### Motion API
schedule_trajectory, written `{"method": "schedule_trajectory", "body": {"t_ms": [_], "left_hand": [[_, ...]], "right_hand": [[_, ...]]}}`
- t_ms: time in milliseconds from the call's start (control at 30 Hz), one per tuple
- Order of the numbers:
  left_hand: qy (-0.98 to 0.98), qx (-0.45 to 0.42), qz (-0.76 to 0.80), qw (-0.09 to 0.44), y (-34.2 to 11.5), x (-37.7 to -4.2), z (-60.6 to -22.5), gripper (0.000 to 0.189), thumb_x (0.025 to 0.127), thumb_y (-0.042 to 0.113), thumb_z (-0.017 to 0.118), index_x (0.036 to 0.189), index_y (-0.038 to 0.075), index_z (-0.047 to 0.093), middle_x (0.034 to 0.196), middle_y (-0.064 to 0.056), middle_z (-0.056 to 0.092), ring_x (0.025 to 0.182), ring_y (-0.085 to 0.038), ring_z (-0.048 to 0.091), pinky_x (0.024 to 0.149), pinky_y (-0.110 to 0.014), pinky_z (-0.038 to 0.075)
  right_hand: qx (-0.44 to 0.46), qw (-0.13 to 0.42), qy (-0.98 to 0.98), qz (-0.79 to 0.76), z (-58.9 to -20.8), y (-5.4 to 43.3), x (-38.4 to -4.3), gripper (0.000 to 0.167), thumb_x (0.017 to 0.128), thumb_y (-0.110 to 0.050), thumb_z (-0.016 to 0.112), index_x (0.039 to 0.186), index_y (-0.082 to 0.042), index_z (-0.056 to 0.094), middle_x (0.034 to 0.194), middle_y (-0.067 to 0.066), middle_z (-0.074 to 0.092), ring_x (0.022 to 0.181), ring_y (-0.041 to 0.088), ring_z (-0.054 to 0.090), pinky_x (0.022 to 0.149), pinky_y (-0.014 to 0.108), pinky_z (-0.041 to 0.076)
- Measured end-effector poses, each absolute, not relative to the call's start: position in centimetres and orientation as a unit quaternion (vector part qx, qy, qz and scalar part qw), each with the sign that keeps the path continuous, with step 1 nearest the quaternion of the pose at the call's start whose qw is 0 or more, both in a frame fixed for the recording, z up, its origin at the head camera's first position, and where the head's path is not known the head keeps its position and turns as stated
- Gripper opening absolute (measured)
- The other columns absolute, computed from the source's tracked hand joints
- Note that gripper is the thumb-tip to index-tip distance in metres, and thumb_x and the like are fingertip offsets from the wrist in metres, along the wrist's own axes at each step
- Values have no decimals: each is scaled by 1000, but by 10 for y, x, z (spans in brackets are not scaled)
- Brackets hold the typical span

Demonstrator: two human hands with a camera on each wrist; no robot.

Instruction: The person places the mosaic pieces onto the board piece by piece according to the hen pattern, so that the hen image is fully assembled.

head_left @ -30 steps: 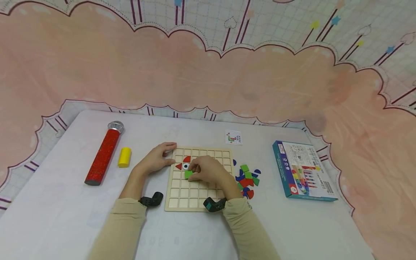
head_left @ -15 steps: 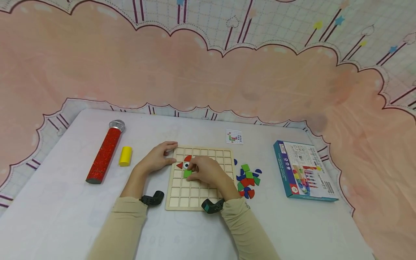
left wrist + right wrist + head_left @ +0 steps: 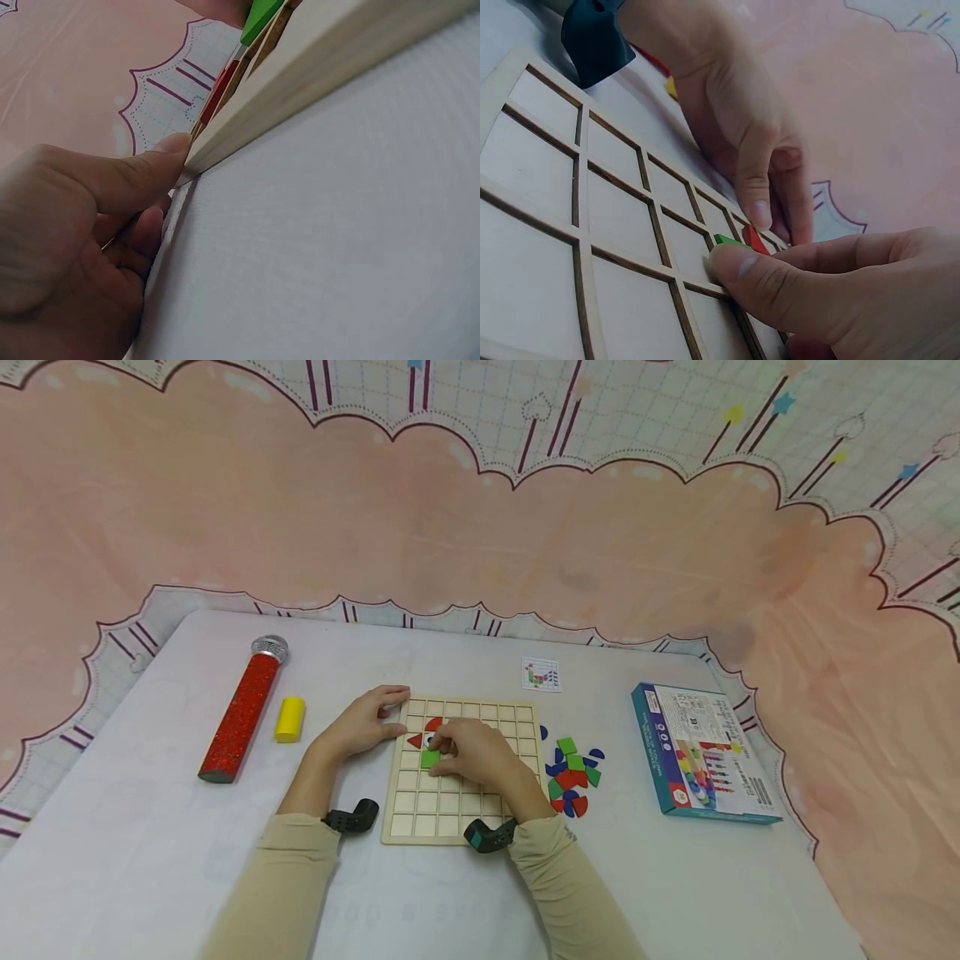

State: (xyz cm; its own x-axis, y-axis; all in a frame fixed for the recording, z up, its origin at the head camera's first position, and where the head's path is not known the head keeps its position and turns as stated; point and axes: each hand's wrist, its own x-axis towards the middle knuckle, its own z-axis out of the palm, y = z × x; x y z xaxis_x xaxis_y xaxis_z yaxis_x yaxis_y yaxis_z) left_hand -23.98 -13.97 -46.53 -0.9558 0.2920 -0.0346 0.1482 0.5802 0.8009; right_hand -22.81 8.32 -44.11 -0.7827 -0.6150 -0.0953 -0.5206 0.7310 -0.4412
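Note:
The wooden grid board point(image 3: 402, 827) lies on the table. At its upper left corner my left hand point(image 3: 363, 723) holds the edge; in the left wrist view the thumb point(image 3: 161, 169) presses on the rim. My right hand point(image 3: 480, 752) is over the board, its thumb and finger pinching a green square tile point(image 3: 429, 759) at a left-hand cell. Just above are a partly covered white eye tile point(image 3: 428, 739), a red triangle point(image 3: 414, 741) and a red quarter-round tile point(image 3: 433, 723). In the right wrist view, my thumb partly covers the green tile.
Right of the board is a pile of loose red, green and blue tiles point(image 3: 574, 763). A small pattern card point(image 3: 541, 675) lies behind, with a flat box point(image 3: 705, 752) farther right. A red microphone point(image 3: 243, 714) and a yellow cylinder point(image 3: 289, 720) are at left.
Both hands keep almost the same places. The right fingers have shifted slightly left and up with the green tile, now covering more of the eye tile.

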Motion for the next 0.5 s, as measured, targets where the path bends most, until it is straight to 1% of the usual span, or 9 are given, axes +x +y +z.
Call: {"method": "schedule_trajectory", "body": {"t_ms": [267,500], "left_hand": [[885,126,441,80,-139,-241,-465,61,86,9,68,141,1,43,149,-15,37,121,-40,50,104,-51,40],[886,119,441,84,-139,-240,-465,60,86,8,68,141,1,44,149,-14,38,121,-40,49,104,-52,39]], "right_hand": [[-307,124,923,-198,-442,85,-230,32,76,-40,78,102,-23,70,88,-13,64,82,2,57,73,20,49],[-316,135,914,-218,-442,88,-232,25,78,-37,76,99,-24,72,89,-13,66,84,2,58,75,19,49]]}}
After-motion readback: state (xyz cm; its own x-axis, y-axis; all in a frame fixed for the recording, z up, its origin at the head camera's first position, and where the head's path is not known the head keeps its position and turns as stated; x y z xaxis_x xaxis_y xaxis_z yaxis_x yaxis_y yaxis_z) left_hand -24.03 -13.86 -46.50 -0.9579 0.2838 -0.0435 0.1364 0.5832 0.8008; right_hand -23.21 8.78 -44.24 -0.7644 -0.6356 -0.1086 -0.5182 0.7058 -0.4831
